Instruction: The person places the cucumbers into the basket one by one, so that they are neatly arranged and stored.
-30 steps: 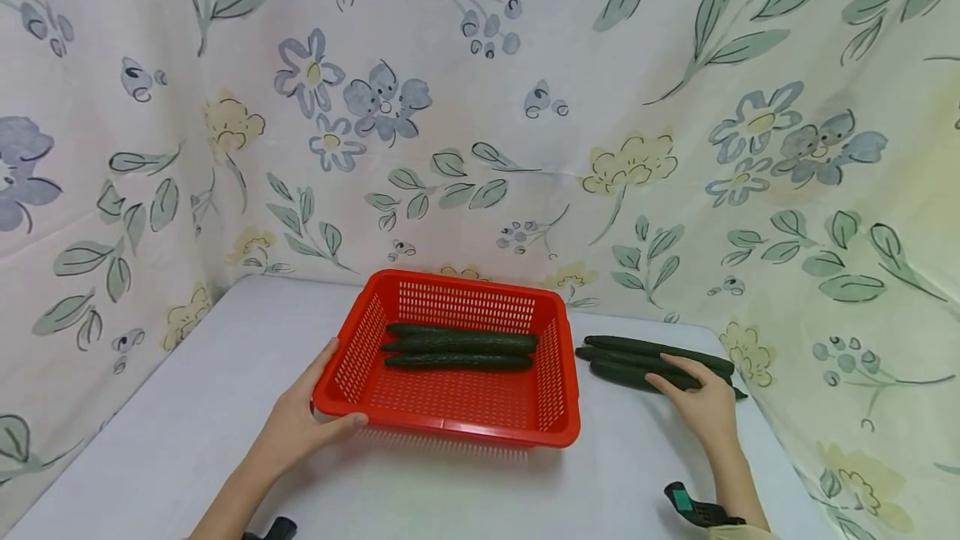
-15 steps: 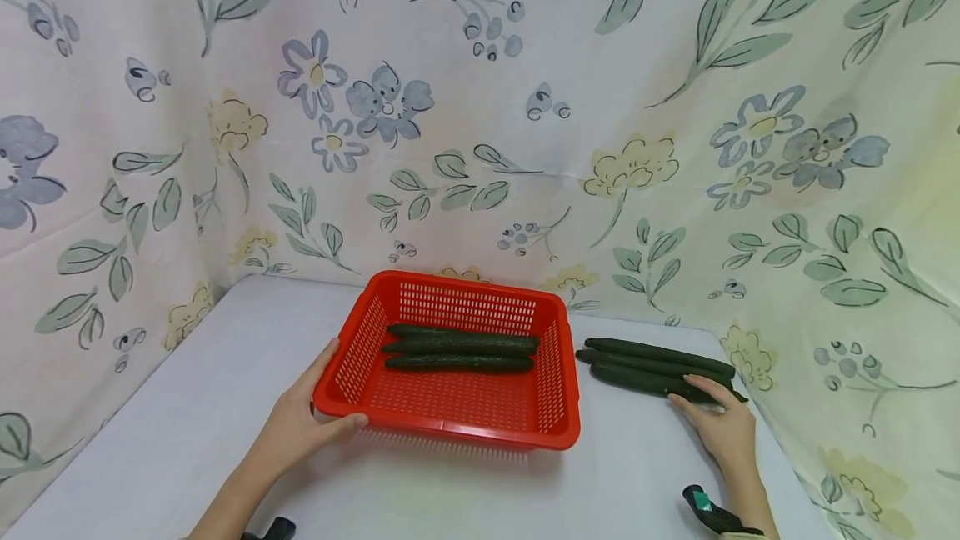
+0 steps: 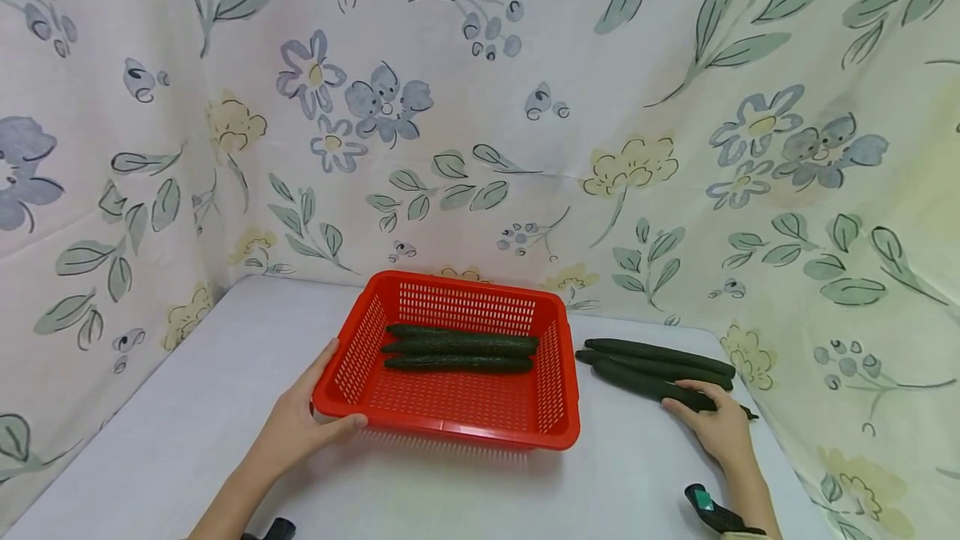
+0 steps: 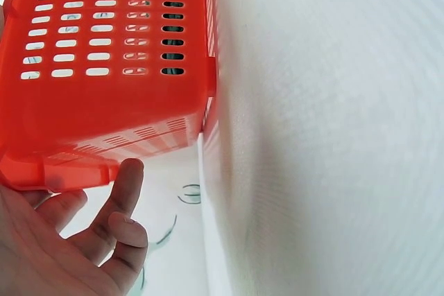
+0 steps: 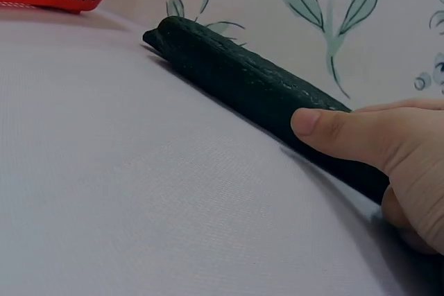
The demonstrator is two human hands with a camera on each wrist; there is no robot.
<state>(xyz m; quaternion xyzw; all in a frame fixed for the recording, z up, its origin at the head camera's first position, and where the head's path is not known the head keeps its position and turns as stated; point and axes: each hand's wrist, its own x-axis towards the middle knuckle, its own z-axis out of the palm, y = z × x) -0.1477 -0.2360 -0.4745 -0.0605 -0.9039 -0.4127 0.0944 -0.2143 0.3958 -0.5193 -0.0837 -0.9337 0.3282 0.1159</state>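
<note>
A red plastic basket (image 3: pixel 442 423) with slotted walls stands mid-table, three dark green cucumbers (image 3: pixel 459 345) lying side by side inside. My left hand (image 3: pixel 303 422) grips its near left corner, thumb along the front rim and fingers at the left side. In the left wrist view, fingers (image 4: pixel 126 188) curl by the outer wall. To the basket's right, my right hand (image 3: pixel 722 427) holds the nearest of three more cucumbers, the front cucumber (image 3: pixel 637 382), close to its right end. The right wrist view has the thumb (image 5: pixel 326 129) pressed on this cucumber's side. Behind it lie two other cucumbers (image 3: pixel 660 352).
The white tabletop (image 3: pixel 187 390) runs under everything, its right edge close beyond the cucumbers' ends. A flowered cloth (image 3: pixel 480 148) hangs behind and along both sides. Black straps (image 3: pixel 723 517) sit at the wrists.
My right hand has slid right along the front cucumber and grasped it. That cucumber's right end has swung toward me, away from its neighbours. The left hand and basket have stayed put.
</note>
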